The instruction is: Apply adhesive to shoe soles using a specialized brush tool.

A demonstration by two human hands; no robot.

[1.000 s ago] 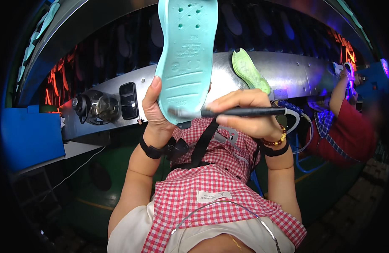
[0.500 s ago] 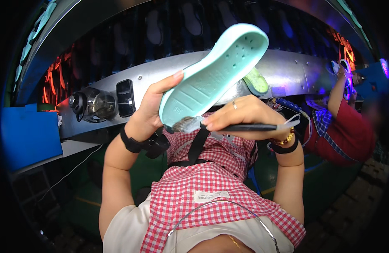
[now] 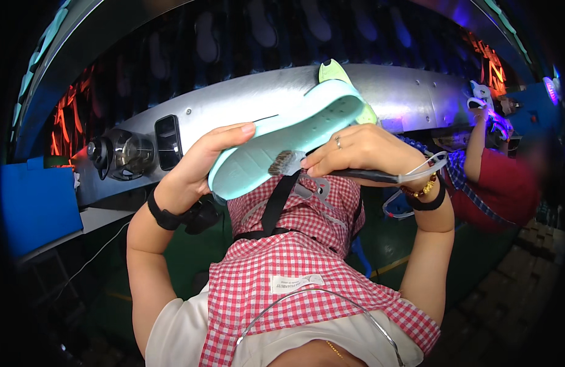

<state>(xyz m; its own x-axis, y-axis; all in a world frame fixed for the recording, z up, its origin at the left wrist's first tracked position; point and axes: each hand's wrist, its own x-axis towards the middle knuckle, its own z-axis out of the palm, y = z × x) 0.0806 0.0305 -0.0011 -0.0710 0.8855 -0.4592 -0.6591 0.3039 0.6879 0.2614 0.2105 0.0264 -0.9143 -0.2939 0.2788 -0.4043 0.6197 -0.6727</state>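
Observation:
A light teal shoe sole (image 3: 276,145) with raised edges hangs over my lap, tilted. My left hand (image 3: 212,153) is closed on its left side near the heel, thumb along the upper edge. In my right hand (image 3: 368,150) is a brush (image 3: 287,163) with a dark handle, its bristles pointing left at the sole's near edge. Whether the bristles touch the sole, I cannot tell. Behind the toe end, a yellow-green shoe part (image 3: 335,72) rests on the metal ledge, partly hidden by the sole.
A metal ledge (image 3: 246,98) curves across in front of me. On its left stand a dark transparent jug (image 3: 132,154) and a black tray (image 3: 168,142). A blue box (image 3: 41,205) is at far left. At right sits a co-worker in a red top (image 3: 500,189). Soles line the dark rack beyond.
The sole has come down and tipped, its toe end lower than before. The brush has moved from the heel rim toward the middle of the near edge. More of the yellow-green part shows.

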